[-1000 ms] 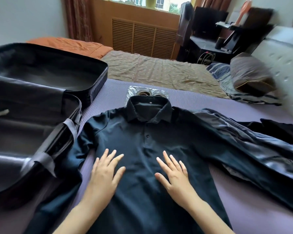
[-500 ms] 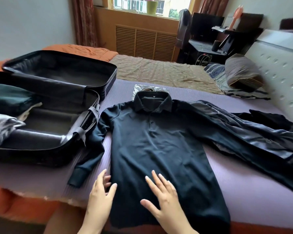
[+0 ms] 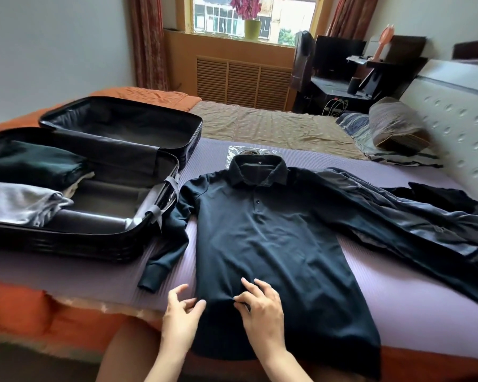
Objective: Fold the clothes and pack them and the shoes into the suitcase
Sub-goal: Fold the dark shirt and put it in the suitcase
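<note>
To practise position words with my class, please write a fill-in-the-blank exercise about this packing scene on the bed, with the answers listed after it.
1. The dark polo shirt lies flat with its collar pointing ___ from the person.
2. The open suitcase sits to the shirt's ___, as the person sees it.
3. A clear plastic bag lies just beyond the shirt's ___.
4. The right hand pinches fabric of the ___.

Missing words: away; left; collar; shirt.
</note>
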Demonstrator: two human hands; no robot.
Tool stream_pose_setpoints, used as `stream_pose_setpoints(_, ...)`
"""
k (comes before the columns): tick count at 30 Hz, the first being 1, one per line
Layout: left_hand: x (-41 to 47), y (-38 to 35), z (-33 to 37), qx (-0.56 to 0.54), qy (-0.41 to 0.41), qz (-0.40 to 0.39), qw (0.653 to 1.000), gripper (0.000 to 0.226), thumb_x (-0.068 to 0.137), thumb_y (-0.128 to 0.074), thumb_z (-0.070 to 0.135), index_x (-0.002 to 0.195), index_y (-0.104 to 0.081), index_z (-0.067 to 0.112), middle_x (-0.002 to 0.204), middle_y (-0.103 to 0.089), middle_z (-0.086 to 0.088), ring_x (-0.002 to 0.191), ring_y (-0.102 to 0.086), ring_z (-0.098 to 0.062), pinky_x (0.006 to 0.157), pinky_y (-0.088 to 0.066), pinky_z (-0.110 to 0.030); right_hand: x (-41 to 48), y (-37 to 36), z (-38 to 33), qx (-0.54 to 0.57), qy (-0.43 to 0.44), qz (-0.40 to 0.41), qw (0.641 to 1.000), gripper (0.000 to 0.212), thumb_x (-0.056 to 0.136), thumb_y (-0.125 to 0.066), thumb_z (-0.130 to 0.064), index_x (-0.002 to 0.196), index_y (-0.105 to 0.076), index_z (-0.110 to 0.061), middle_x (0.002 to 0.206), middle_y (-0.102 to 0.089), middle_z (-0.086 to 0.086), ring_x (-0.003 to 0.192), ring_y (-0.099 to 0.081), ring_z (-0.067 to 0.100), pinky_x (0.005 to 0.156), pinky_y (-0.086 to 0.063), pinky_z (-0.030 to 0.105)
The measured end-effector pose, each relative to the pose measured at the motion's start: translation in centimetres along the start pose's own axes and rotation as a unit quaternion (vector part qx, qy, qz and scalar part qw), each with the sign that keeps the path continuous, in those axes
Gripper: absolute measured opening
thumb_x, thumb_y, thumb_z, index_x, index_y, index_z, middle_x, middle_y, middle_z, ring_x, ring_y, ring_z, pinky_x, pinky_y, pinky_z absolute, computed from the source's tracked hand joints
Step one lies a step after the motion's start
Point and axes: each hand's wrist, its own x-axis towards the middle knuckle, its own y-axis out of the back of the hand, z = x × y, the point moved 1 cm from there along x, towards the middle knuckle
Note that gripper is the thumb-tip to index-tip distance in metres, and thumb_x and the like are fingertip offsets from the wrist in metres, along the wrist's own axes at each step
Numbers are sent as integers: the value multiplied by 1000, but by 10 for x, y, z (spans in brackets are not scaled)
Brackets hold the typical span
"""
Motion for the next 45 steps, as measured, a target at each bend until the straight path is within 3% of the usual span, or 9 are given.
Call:
stream_pose_setpoints(6,10,9,3,-90,60,-74,991,44,85,-66,7,123,-46,14,96,-65,-9,91,-58,-18,81,-38,-27,-3,6,-9,76,-39,40,996,9,70,-69,-27,78,-70,-31,90,-71,-20,89,-64,6,85,-39,16)
stream_pose_setpoints(14,13,20,0,-129,83,-59,986,50,76,-75,9,118,-47,9,100,-63,-9,91,-62,-17,83,-47,-31,-2,14,-11,133,-85,17,987,10,79,-72,-20,85,-70,-28,97,-69,-20,96,-58,-2,80,-36,6)
stream_pose_setpoints(19,20,28,6,-143,102,-132,975,10,87,-61,2,97,-60,5,94,-70,-13,72,-67,-12,60,-51,-19,-5,13,-13,131,-87,3,987,13,80,-73,-18,87,-70,-28,96,-69,-19,95,-59,-1,79,-38,7)
stream_pose_setpoints(22,23,34,4,-113,96,-125,981,16,88,-61,7,102,-54,9,86,-71,-10,72,-64,-20,61,-46,-29,-7,10,-14,116,-77,-4,990,14,79,-74,-19,86,-69,-30,97,-69,-19,97,-61,0,82,-40,12)
stream_pose_setpoints(29,12,45,8,53,-27,14,998,45,75,-77,19,108,-46,21,97,-54,-2,97,-51,-22,85,-39,-34,-10,8,-15,78,-45,-7,996,14,77,-76,-19,86,-70,-28,98,-70,-18,103,-62,7,90,-39,17)
stream_pose_setpoints(32,11,47,7,51,-52,39,997,43,75,-77,17,103,-46,26,94,-59,-4,92,-57,-27,85,-45,-42,-11,6,-13,67,-31,-4,997,15,74,-78,-18,83,-70,-28,99,-70,-16,103,-63,10,92,-35,15)
stream_pose_setpoints(36,6,47,8,86,-86,51,991,31,81,-70,12,104,-50,19,98,-57,-3,94,-54,-24,79,-36,-31,-12,4,-11,45,-11,-4,999,18,72,-80,-17,81,-69,-29,101,-71,-14,103,-64,13,94,-35,18)
stream_pose_setpoints(39,4,46,3,217,-145,82,962,34,79,-70,5,110,-59,15,102,-48,-6,96,-53,-27,82,-40,-32,-14,4,-13,15,15,4,1000,7,78,-69,-27,85,-70,-29,104,-70,-14,105,-63,12,96,-36,23)
stream_pose_setpoints(45,14,26,8,311,-323,59,892,38,75,-73,4,111,-67,16,119,-60,-6,115,-52,-25,99,-40,-34,-12,11,-5,-26,23,-23,999,42,87,-44,-43,120,-64,-26,131,-59,-7,124,-50,11,106,-27,31)
